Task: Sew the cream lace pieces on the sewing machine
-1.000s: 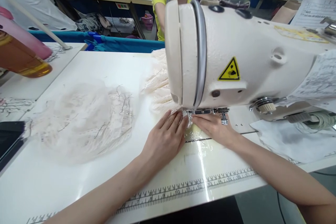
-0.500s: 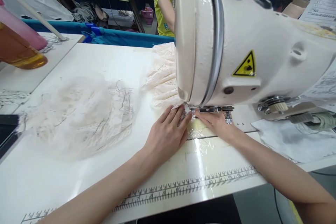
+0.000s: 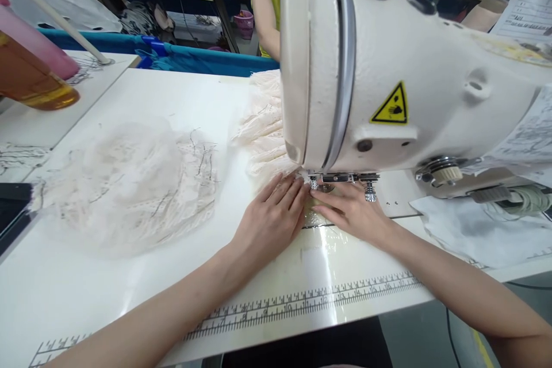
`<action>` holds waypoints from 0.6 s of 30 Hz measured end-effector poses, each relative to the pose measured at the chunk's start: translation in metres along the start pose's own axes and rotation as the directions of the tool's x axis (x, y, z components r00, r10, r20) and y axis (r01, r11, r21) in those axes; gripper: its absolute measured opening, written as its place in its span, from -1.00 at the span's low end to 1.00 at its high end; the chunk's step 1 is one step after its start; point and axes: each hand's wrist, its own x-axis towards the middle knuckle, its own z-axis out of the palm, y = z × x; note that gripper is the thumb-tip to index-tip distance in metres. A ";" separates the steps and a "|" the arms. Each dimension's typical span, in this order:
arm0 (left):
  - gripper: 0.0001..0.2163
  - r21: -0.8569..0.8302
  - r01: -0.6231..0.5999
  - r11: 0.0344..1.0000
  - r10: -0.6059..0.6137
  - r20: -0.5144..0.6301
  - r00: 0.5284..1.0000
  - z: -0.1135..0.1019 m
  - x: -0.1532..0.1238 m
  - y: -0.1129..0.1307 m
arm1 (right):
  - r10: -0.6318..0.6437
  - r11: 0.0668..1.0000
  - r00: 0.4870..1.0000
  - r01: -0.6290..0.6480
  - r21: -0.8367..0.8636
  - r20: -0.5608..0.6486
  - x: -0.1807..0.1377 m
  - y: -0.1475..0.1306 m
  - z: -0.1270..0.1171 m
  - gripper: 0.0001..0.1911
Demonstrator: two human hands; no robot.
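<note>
My left hand [image 3: 271,213] lies flat on the table just left of the sewing machine's presser foot [image 3: 314,184]. Its outstretched fingertips rest on the front edge of a gathered, cream-coloured sheer fabric [image 3: 264,126], which spreads out behind the hand and partly behind the machine head. On the other side of the presser foot, my right hand [image 3: 356,210] has its fingers apart, the tips close to the foot and the thumb lower down. The machine's parts cover some of its fingers. A sewing machine [image 3: 401,57] with a yellow warning label stands over both hands.
Another pile of sheer fabric with dark loose threads [image 3: 142,184] lies to the left. A printed ruler [image 3: 310,302] runs along the front edge. White cloth [image 3: 461,230] lies at right. A person in a yellow shirt [image 3: 265,0] is across the table; bottles [image 3: 34,69] stand far left.
My right hand has shifted slightly, and its fingers are now spread wider beside the presser foot. My left hand stays almost in place. The view has moved a little, so the machine appears further left.
</note>
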 end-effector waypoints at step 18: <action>-0.67 0.010 0.067 0.998 -0.067 0.056 0.996 -0.001 0.004 0.004 | 0.085 0.979 0.995 -0.073 -0.192 0.055 0.003 -0.006 -0.002 -0.56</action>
